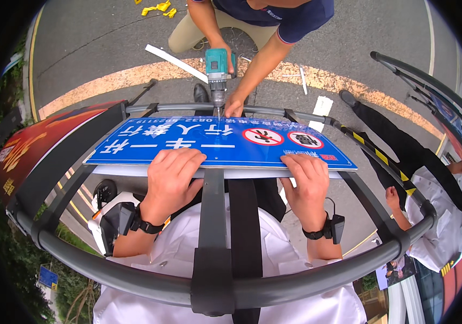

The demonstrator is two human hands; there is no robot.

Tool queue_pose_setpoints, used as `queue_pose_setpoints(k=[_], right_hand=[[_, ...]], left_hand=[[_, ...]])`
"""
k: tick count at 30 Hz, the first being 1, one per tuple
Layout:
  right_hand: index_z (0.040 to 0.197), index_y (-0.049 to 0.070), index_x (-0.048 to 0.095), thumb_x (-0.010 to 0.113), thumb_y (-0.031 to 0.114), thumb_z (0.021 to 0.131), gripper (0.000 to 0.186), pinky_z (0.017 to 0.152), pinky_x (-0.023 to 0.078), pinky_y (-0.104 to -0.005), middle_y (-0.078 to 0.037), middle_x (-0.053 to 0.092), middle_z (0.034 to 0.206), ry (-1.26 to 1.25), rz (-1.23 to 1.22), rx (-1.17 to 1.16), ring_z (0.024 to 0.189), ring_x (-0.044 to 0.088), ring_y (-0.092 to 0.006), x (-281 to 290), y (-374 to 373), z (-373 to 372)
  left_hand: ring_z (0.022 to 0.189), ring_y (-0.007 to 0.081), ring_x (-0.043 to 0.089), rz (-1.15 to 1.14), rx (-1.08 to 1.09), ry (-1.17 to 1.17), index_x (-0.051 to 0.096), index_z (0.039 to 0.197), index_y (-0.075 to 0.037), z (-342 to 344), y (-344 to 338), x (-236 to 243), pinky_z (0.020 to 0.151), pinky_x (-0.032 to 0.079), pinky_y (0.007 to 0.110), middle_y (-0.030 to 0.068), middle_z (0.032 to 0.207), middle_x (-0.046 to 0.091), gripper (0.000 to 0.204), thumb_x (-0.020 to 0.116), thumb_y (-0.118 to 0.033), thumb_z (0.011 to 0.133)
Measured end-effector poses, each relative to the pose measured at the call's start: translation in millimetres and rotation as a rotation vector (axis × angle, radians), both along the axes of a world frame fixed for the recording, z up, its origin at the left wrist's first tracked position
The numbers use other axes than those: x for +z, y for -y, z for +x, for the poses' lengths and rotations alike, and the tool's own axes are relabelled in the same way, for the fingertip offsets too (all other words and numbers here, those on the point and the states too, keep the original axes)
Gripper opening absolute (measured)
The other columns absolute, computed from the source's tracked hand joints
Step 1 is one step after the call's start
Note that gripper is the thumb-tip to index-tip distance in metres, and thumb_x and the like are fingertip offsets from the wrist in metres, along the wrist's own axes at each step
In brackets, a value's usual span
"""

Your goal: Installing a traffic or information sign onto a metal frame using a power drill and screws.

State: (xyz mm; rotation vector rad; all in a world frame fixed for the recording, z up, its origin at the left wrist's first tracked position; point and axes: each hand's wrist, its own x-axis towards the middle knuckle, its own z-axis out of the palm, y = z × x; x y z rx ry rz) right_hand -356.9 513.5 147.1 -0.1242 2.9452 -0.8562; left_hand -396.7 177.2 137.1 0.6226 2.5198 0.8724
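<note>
A blue sign board point(247, 152) with white lettering and two round red-ringed symbols lies across a dark metal frame point(211, 210). My left hand point(170, 181) grips its near edge left of the centre bar, fingertips on the top face. My right hand point(305, 186) holds the same edge further right, fingers curled over it. Facing me, a person point(258, 59) holds a teal drill point(216, 65) upright, its bit at the board's far edge, with their other hand beside it at that edge.
Grey tube rails point(312, 285) curve around me. A red panel point(36, 151) stands at the left. Another person point(430, 205) in a white shirt is at the right, beside a striped bar point(382, 159). White strips point(176, 60) and yellow scraps point(155, 9) lie on the road.
</note>
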Motion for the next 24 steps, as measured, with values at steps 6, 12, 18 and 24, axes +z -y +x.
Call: queue_pose_setpoints(k=[6, 12, 18, 24], right_hand=[[0.134, 0.01, 0.078, 0.1, 0.011, 0.081, 0.057, 0.111, 0.051, -0.0502, -0.009, 0.077, 0.129, 0.013, -0.012, 0.021, 0.125, 0.07, -0.0328, -6, 7, 8], [0.134, 0.01, 0.078, 0.1, 0.01, 0.081, 0.057, 0.11, 0.051, -0.0501, -0.009, 0.077, 0.129, 0.017, 0.002, 0.026, 0.125, 0.07, -0.0327, -5, 7, 11], [0.134, 0.01, 0.078, 0.1, 0.01, 0.08, 0.057, 0.11, 0.051, -0.0501, -0.009, 0.077, 0.128, 0.026, -0.008, 0.049, 0.124, 0.07, -0.0326, -7, 7, 6], [0.134, 0.01, 0.078, 0.099, 0.01, 0.08, 0.058, 0.11, 0.051, -0.05, -0.008, 0.078, 0.128, 0.037, -0.006, 0.058, 0.124, 0.071, -0.0325, -8, 5, 6]], left_hand=[[0.115, 0.0302, 0.077, -0.007, -0.001, -0.002, 0.078, 0.126, -0.004, 1, 5, 0, 0.096, 0.056, 0.044, 0.0102, 0.124, 0.08, 0.064, 0.098, -0.011, 0.065], [0.115, 0.0305, 0.077, 0.009, -0.005, -0.006, 0.078, 0.125, -0.003, 1, 4, -1, 0.097, 0.056, 0.044, 0.0109, 0.124, 0.08, 0.064, 0.098, -0.012, 0.065], [0.115, 0.0305, 0.078, 0.008, 0.013, -0.003, 0.079, 0.124, -0.002, 3, 7, -1, 0.096, 0.057, 0.044, 0.0117, 0.124, 0.081, 0.062, 0.098, -0.013, 0.066], [0.114, 0.0304, 0.078, 0.014, 0.013, 0.005, 0.079, 0.123, -0.002, 1, 6, -1, 0.096, 0.057, 0.044, 0.0116, 0.123, 0.081, 0.062, 0.098, -0.014, 0.066]])
